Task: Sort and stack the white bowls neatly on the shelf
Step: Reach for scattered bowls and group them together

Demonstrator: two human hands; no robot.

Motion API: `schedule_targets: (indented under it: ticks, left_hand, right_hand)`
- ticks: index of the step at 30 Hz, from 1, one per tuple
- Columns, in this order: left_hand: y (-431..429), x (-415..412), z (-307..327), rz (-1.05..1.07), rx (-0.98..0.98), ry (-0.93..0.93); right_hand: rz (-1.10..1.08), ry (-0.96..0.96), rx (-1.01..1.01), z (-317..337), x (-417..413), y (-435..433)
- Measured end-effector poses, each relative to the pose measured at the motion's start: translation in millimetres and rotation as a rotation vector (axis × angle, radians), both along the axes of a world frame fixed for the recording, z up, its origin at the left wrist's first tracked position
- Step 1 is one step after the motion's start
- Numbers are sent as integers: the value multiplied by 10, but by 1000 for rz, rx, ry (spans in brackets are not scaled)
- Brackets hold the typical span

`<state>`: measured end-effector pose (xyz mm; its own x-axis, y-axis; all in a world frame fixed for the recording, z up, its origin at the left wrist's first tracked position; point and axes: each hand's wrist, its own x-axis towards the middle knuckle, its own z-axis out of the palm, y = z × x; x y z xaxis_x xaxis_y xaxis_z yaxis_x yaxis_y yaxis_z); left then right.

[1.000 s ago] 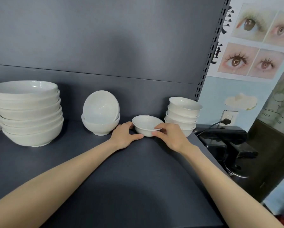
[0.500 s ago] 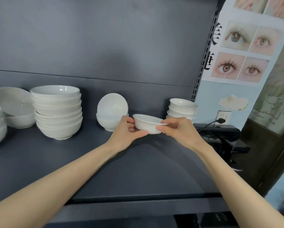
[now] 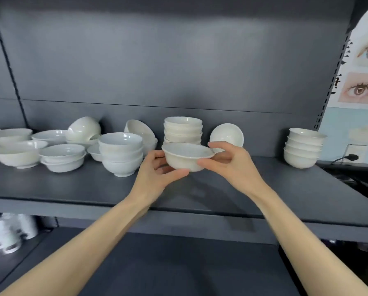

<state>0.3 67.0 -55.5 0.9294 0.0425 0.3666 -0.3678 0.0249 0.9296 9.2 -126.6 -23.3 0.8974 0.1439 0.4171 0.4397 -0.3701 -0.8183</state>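
A small white bowl (image 3: 187, 155) is held upright above the dark shelf (image 3: 264, 189), gripped from both sides. My left hand (image 3: 157, 174) curls round its left wall and base, and my right hand (image 3: 230, 163) pinches its right rim and wall. Right behind it stands a stack of several bowls (image 3: 183, 129). A bowl tilted on its side (image 3: 226, 136) leans at the back wall to the right. A stack of small bowls (image 3: 304, 147) stands at the far right. A short stack of deeper bowls (image 3: 121, 153) stands to the left.
Many loose and overlapping white bowls (image 3: 40, 148) crowd the left part of the shelf, some tipped over. A lower shelf (image 3: 157, 263) lies below, with white cups (image 3: 8, 233) at its left. A poster wall and a socket with plug (image 3: 351, 157) are at the right.
Both hands lifted the small bowl off the shelf and carried it leftward, now in front of the tall stack. The view has pulled back and swung left, showing more bowls.
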Motion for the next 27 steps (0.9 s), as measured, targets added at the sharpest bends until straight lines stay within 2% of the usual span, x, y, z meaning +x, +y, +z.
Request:
schedule_targets:
  ticks: [7, 13, 22, 27]
  left_hand:
    - [1226, -535, 42, 183, -35, -32]
    - [2062, -666, 123, 323, -56, -62]
    - [3010, -196, 5, 389, -12, -10]
    - [3417, 248, 51, 353, 44, 18]
  right_hand:
    - [222, 32, 105, 50, -234, 1269]
    - [367, 52, 106, 138, -164, 2192]
    - [433, 68, 156, 12, 391, 3206]
    - [381, 74, 130, 24, 761, 3546]
